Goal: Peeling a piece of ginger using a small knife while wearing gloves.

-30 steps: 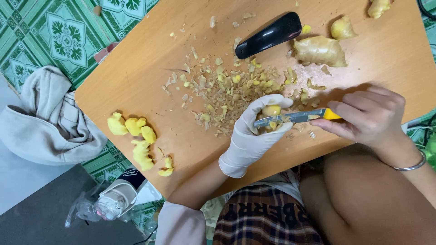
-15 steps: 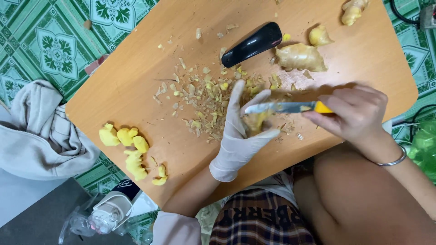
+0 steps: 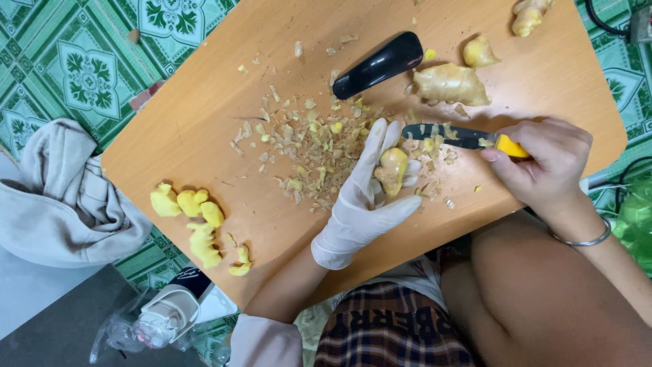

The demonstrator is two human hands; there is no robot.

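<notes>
Orange-brown wood fills the frame: a low tabletop set over green patterned floor tiles, where a person seated at its near edge peels ginger. The left hand, in a white disposable glove, lies palm up with fingers partly spread, cradling a small peeled yellow ginger piece against the fingers just above the board. The bare right hand, a thin metal bangle at its wrist, is closed around the yellow handle of a small paring knife, whose dark blade points left toward the gloved hand and stops just short of the held piece. A scatter of pale ginger peelings covers the middle of the table. Beyond it lie a black knife sheath and a large unpeeled ginger root, nearly touching. A cluster of peeled yellow ginger chunks sits well apart at the table's left corner, near a crumpled grey cloth on the floor.
</notes>
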